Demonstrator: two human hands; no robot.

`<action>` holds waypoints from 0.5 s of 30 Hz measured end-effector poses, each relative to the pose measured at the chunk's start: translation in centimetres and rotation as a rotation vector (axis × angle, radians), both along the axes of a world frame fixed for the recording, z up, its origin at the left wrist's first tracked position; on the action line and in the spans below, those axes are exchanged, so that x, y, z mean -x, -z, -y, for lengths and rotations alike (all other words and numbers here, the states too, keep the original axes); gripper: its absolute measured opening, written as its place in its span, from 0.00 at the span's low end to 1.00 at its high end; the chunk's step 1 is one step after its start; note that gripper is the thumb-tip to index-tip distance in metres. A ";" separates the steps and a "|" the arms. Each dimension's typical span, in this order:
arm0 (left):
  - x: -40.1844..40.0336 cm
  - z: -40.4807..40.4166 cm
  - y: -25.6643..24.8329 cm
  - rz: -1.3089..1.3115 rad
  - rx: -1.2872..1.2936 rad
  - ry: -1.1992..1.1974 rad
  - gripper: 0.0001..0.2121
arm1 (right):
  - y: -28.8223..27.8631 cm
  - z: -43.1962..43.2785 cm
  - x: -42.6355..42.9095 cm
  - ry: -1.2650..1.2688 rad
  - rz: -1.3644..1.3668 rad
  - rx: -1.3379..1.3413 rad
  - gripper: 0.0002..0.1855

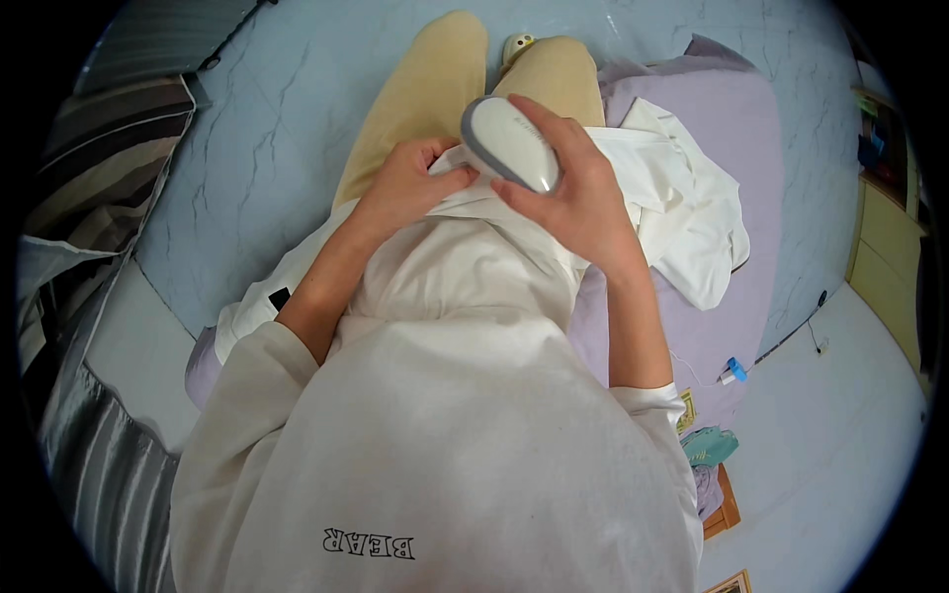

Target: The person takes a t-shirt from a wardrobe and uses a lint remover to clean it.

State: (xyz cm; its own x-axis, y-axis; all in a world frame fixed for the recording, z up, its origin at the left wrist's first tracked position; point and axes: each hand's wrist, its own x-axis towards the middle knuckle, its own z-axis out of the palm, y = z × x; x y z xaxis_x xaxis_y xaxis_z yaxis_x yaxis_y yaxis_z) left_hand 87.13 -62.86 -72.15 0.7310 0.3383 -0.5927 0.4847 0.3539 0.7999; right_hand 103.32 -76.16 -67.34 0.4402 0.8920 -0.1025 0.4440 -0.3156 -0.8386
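In my right hand (574, 174) is a rounded white fabric shaver (511, 141) with a grey rim and writing on its top. Its underside faces a white cloth garment (675, 174) spread over my lap; whether the two touch is hidden. My left hand (419, 178) pinches a fold of that garment between thumb and fingers, just left of the shaver. The garment's right part lies crumpled on a lilac bed cover, and its left part runs out beneath my left forearm, where a small black patch (279, 299) shows.
My legs in beige trousers (415, 104) stretch forward. The lilac cover (741, 148) lies beneath me. To the right are a white cable with a blue piece (734, 369) and a teal cloth item (710, 446). A striped cloth (111, 163) hangs at left, above a marbled blue floor (245, 163).
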 end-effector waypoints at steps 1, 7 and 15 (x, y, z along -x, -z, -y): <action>0.1 -0.1 0.2 -0.025 -0.051 0.038 0.13 | -0.5 -0.2 0.3 -0.052 -0.012 0.024 0.37; 0.3 0.3 0.3 0.032 0.032 -0.032 0.13 | -0.6 0.0 -0.7 0.060 0.128 0.139 0.38; 0.5 0.1 0.3 0.029 0.069 -0.040 0.13 | -0.1 0.1 -0.5 0.078 0.276 0.124 0.38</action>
